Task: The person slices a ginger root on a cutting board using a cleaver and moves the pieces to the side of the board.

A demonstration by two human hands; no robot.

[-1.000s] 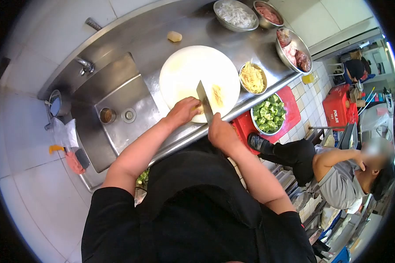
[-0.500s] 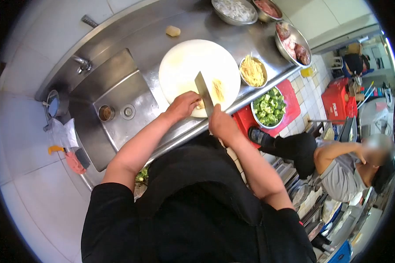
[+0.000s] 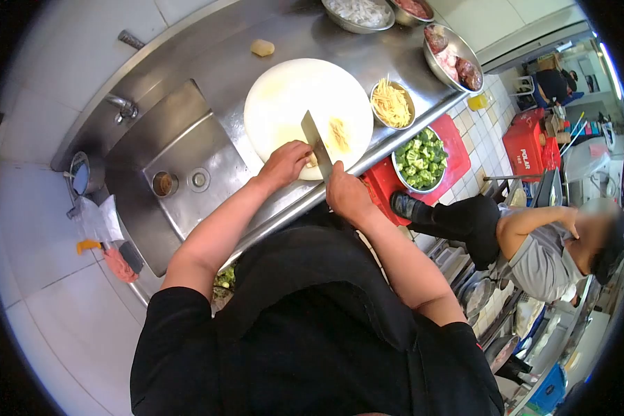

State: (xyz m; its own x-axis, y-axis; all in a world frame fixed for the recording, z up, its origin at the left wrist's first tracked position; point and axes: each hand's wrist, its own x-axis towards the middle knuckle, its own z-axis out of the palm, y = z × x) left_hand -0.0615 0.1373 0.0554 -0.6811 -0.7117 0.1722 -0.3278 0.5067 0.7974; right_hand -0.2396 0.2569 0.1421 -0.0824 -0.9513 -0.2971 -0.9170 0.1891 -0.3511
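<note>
My right hand (image 3: 347,194) is wrapped round the handle of a broad-bladed kitchen knife (image 3: 315,141), whose blade points away from me over a round white cutting board (image 3: 277,90). Close to the left side of the blade, my left hand (image 3: 286,165) has its fingers curled down on a small pale yellow piece (image 3: 311,161), mostly hidden by the fingers; it looks like peeled root vegetable. Fine pale shreds (image 3: 338,135) lie on the board just right of the blade. Beside the board stands a metal bowl holding yellowish strips (image 3: 391,105).
A peeled potato-like lump (image 3: 262,48) lies behind the board. Bowls of white pieces (image 3: 359,12) and raw meat (image 3: 451,59) stand farther back. The sink (image 3: 180,145) is at left. Cut broccoli (image 3: 421,161) sits on a red stool (image 3: 455,145); a person (image 3: 534,249) sits at right.
The whole view has shifted slightly. The knife stays beside the left fingers, and both hands keep nearly the same places on the board.
</note>
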